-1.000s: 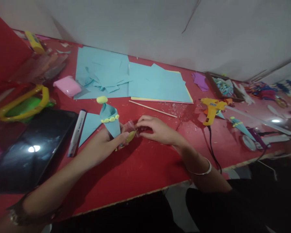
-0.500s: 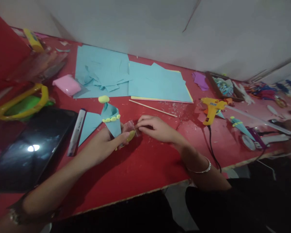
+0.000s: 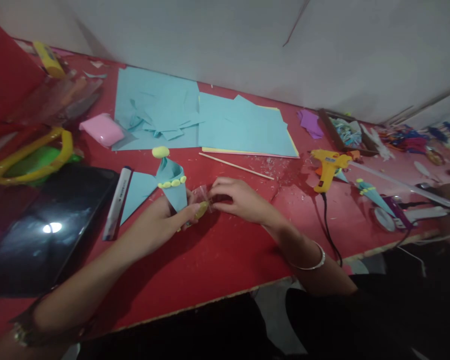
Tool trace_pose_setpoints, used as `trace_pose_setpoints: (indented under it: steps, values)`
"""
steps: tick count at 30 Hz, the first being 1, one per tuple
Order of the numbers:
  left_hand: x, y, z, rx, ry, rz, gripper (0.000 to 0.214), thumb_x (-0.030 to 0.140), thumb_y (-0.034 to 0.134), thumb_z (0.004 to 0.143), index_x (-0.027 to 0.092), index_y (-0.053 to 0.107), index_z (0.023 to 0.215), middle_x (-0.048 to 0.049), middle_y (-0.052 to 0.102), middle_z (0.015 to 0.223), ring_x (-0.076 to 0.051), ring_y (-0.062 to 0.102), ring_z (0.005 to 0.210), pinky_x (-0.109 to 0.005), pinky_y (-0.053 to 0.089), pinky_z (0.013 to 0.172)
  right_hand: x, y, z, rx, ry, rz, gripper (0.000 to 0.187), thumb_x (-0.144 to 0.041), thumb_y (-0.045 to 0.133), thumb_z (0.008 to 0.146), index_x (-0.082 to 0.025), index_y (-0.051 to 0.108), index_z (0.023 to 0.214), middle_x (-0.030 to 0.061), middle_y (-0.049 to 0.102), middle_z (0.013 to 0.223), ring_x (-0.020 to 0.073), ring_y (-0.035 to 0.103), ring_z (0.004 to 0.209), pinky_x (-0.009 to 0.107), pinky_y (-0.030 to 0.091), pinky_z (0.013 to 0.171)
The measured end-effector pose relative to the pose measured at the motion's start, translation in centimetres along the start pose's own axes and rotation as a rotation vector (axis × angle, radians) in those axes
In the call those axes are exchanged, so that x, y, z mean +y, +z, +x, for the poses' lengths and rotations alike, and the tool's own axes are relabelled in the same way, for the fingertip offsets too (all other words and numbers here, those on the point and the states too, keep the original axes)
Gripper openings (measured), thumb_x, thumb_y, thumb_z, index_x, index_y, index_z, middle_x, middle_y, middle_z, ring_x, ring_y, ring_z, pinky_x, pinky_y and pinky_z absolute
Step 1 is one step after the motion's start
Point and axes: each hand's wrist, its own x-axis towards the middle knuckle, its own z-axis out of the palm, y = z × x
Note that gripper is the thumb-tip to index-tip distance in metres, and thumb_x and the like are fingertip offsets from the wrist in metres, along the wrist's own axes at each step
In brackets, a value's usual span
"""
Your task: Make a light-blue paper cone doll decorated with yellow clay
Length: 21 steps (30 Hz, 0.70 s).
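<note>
My left hand (image 3: 172, 217) is closed around a light-blue paper cone (image 3: 175, 196), which has a row of yellow clay dots at its rim and a yellow ball on top. Between the thumb and fingers of that same hand is a small clear plastic packet (image 3: 200, 196) with a yellow lump (image 3: 202, 209) in it. My right hand (image 3: 238, 200) reaches the packet's right end, thumb and fingertips curled against it. What exactly its fingertips pinch is too small to make out. A thin wooden stick (image 3: 236, 166) lies just beyond my right hand.
Light-blue paper sheets (image 3: 243, 125) and scraps lie along the wall. A yellow glue gun (image 3: 329, 170) with its cord is to the right, near another blue cone (image 3: 375, 197). At left are a marker (image 3: 118, 205), a black glossy panel (image 3: 48, 225) and a pink packet (image 3: 103, 131).
My right hand's thumb and fingers have parted slightly at the packet's end and shifted a little left. My left hand keeps the cone and packet in nearly the same place.
</note>
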Motion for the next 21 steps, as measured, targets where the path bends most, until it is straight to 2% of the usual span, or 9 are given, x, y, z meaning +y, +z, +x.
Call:
trace_pose_setpoints:
  steps: [11, 21]
  values:
    - [-0.09, 0.2, 0.14, 0.03, 0.03, -0.039, 0.03, 0.044, 0.044, 0.078, 0.019, 0.049, 0.063, 0.0046, 0.047, 0.059, -0.01, 0.044, 0.055, -0.022, 0.037, 0.056, 0.09, 0.45, 0.18, 0.082, 0.001, 0.004, 0.007, -0.009, 0.056, 0.078, -0.014, 0.057, 0.073, 0.0009, 0.054, 0.076, 0.0105, 0.051, 0.072, 0.022, 0.039, 0.066]
    - [-0.69, 0.22, 0.11, 0.055, 0.007, -0.045, 0.029, 0.046, 0.046, 0.079, 0.02, 0.051, 0.066, 0.0051, 0.05, 0.062, -0.01, 0.047, 0.057, -0.022, 0.037, 0.057, 0.6, 0.75, 0.08, 0.297, 0.175, 0.41, 0.004, -0.019, 0.055, 0.078, -0.016, 0.058, 0.077, 0.0005, 0.06, 0.077, 0.0094, 0.055, 0.069, 0.024, 0.044, 0.066]
